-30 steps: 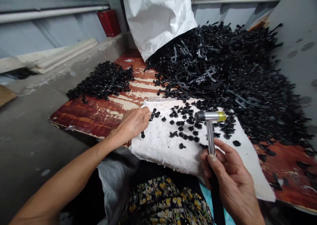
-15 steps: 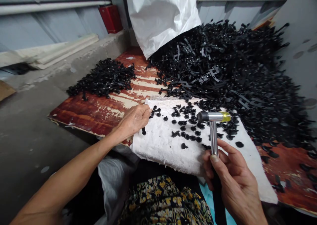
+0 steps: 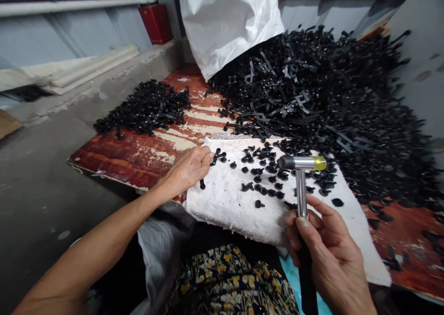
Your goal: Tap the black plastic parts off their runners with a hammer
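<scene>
At the left edge of the white cloth (image 3: 222, 208), my left hand (image 3: 192, 167) is closed on a black branched part (image 3: 218, 157); its knobbed ends stick out past the fingers, the middle is hidden. My right hand (image 3: 329, 255) grips a small mallet (image 3: 301, 185) by its black handle near the metal neck. The mallet stands head up above the cloth, with a black face on the left and a yellow face on the right. Several small black round pieces with stems (image 3: 272, 192) lie scattered on the cloth between my hands.
A large heap of black parts (image 3: 333, 83) covers the back right of the worn red-brown board (image 3: 118, 153). A smaller heap (image 3: 149, 107) sits at the back left. Behind hangs a white plastic sack (image 3: 232, 23); a red box (image 3: 156, 23) stands by the wall.
The view has shifted very slightly. Both hands keep their places and their holds; the mallet and the black part stay where they were.
</scene>
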